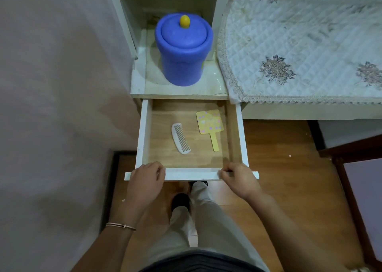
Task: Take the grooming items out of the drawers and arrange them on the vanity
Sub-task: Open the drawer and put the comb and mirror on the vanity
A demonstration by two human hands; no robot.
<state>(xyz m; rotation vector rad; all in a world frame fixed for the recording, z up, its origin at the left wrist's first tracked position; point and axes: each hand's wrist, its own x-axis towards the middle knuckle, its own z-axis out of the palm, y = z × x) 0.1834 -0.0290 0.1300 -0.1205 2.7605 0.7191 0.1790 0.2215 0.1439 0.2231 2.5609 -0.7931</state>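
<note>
- Gripping the drawer [192,174] front edge: left hand [145,177] and right hand [237,178], fingers curled.
- White comb [180,138] and yellow mirror [209,122] lie apart inside the drawer.
- Blue jar [184,50] stands on the bench [210,86].

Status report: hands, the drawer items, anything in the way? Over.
Left hand and right hand both grip the drawer front, drawer open. White comb and yellow hand mirror lie inside, apart, untouched. Nothing covers them.
</note>
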